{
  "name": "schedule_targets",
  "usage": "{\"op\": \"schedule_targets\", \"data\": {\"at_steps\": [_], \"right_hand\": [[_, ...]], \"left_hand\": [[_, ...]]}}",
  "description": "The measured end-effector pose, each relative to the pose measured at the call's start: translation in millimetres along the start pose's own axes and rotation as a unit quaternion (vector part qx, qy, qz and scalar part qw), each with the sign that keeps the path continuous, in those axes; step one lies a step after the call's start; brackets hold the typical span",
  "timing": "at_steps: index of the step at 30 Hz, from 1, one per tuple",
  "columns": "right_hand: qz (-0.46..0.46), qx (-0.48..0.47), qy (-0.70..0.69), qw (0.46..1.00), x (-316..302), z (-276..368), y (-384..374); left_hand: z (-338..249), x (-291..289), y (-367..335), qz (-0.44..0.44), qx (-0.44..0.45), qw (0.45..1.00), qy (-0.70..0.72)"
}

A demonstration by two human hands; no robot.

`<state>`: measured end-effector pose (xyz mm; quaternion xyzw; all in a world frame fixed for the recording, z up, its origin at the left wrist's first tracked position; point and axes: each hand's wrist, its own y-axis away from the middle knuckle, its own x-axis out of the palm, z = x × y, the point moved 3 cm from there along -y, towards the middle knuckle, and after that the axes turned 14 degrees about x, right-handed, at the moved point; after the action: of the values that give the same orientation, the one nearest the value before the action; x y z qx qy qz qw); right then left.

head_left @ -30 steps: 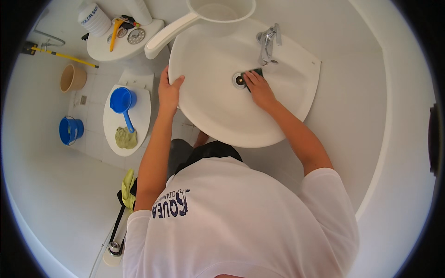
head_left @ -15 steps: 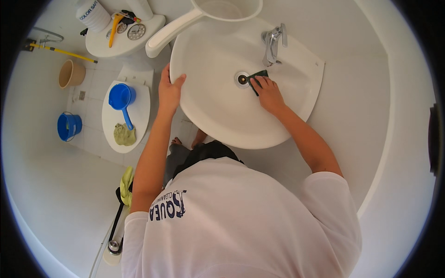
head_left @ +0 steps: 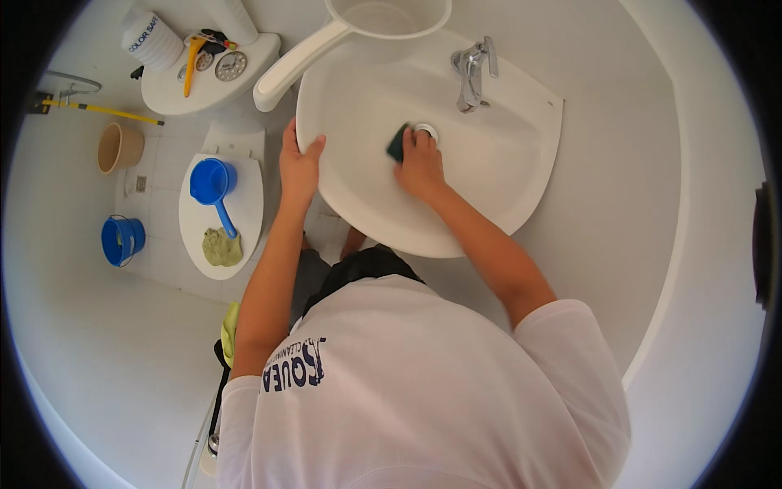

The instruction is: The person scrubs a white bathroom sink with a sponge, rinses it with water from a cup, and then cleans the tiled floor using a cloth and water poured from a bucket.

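A white washbasin (head_left: 350, 175) stands in front of me. My left hand (head_left: 302, 167) grips its left rim, with the thumb on top and the fingers along the outer side. Down in the bowl, my right hand (head_left: 421, 167) presses a dark green scouring pad (head_left: 397, 145) to the surface just left of the drain (head_left: 427, 129), partly covering the drain ring. Behind the drain rises a chrome tap (head_left: 470, 77), its lever raised. A large white dipper (head_left: 301, 65) lies across the basin's back left edge, its handle sticking out toward the left.
On the closed toilet lid (head_left: 224, 259) at left lie a blue dipper (head_left: 213, 181) and a green cloth (head_left: 221, 246). The toilet tank (head_left: 163, 98) carries a white bottle (head_left: 152, 41), a yellow-handled tool (head_left: 192, 65) and round drain covers (head_left: 231, 66). Beyond stand a beige bucket (head_left: 120, 149) and a blue bucket (head_left: 123, 240).
My right hand has slid the scouring pad leftward, from the right side of the drain to its left. My left hand stays on the rim. The view has shifted slightly.
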<state>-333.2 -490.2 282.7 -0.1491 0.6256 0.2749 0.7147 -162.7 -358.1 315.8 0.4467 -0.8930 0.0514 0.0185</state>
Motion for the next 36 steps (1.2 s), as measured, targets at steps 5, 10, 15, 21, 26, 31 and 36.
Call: {"op": "schedule_targets", "data": {"at_steps": [5,10,15,21,26,31,36], "right_hand": [[0.061,0.137,0.022,0.988,2.7,25.6,10.6],[-0.018,0.217,-0.001,0.976,6.3,19.0,-25.4],[0.038,0.228,0.024,0.973,3.8,29.0,-12.6],[-0.057,0.258,0.015,0.964,15.3,16.9,-22.3],[-0.013,0.030,0.035,0.999,-10.7,-47.9,24.4],[-0.040,0.035,-0.025,0.998,0.9,-22.8,13.3],[-0.005,-0.036,0.004,0.999,-11.3,-57.4,14.3]], "left_hand": [[-2.2,-7.5,-3.7,0.038,0.046,0.993,-0.099],[-5.3,-4.4,-5.8,0.070,0.020,0.996,-0.054],[6.0,-9.6,-8.0,0.085,0.065,0.990,-0.091],[3.6,-7.3,-7.9,0.128,0.087,0.984,-0.086],[6.7,-13.3,-9.9,0.127,0.101,0.981,-0.104],[3.2,-6.9,-8.6,0.101,0.068,0.989,-0.080],[7.1,-12.5,-9.9,0.106,0.109,0.979,-0.134]]}}
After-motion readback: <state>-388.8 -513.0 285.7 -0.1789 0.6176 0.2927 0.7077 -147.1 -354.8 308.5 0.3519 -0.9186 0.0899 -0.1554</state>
